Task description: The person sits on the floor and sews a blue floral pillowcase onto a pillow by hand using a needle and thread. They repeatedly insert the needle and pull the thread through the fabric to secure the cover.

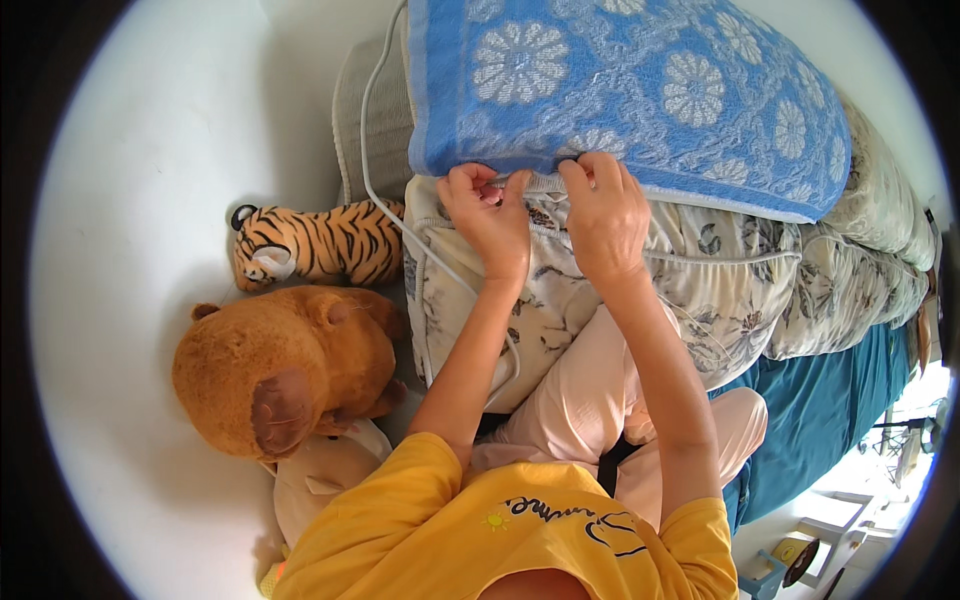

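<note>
A blue towel (630, 90) with white flower patterns lies spread over the bedding at the top. My left hand (490, 222) is closed at its near edge, thumb and fingers pinching the border. A short way to the right, my right hand (607, 220) pinches the same edge with its fingers curled. Between the two hands a narrow strip of pale ribbed cloth (545, 183) shows under the border. Below the hands lies a folded cream quilt (725, 295) with grey leaf prints and light piping. My fingertips are partly hidden by the cloth.
A tiger plush (325, 243) and a brown capybara-like plush (260, 370) sit by the white wall (130, 250) at left. A white cord (372, 100) runs down beside the towel. Teal bedding (830, 390) lies at right, and my bent legs (560, 400) rest below.
</note>
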The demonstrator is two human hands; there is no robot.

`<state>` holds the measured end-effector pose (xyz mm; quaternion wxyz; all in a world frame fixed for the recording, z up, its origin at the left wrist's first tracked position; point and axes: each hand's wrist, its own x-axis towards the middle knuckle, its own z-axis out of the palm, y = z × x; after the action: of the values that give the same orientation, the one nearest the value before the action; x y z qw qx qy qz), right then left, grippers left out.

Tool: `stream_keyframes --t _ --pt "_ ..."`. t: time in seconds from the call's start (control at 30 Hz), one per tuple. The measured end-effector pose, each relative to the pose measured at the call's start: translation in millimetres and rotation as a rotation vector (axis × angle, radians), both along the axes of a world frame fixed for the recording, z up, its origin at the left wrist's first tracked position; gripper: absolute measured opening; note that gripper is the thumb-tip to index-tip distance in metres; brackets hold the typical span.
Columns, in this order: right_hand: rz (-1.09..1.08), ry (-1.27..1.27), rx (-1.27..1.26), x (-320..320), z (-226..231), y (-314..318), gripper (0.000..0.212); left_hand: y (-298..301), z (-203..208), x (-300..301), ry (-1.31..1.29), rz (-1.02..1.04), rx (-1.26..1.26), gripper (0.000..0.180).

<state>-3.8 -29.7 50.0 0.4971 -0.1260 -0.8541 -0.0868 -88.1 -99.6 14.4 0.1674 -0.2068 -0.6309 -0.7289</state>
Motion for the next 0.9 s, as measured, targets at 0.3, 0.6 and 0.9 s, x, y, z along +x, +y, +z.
stream_keyframes --t 0.3,0.6,0.9 --pt "-0.015 -0.029 0.200 -6 4 11 0.015 -7 -2 -5 -0.045 -0.093 0.005 0.033" --pt "0.167 0.085 0.181 -19 -17 26 0.026 -3 -8 -5 -0.096 -0.139 0.100 0.029" --pt "0.295 0.107 0.175 -20 -16 30 0.027 -6 -6 -9 -0.041 -0.087 -0.008 0.020"
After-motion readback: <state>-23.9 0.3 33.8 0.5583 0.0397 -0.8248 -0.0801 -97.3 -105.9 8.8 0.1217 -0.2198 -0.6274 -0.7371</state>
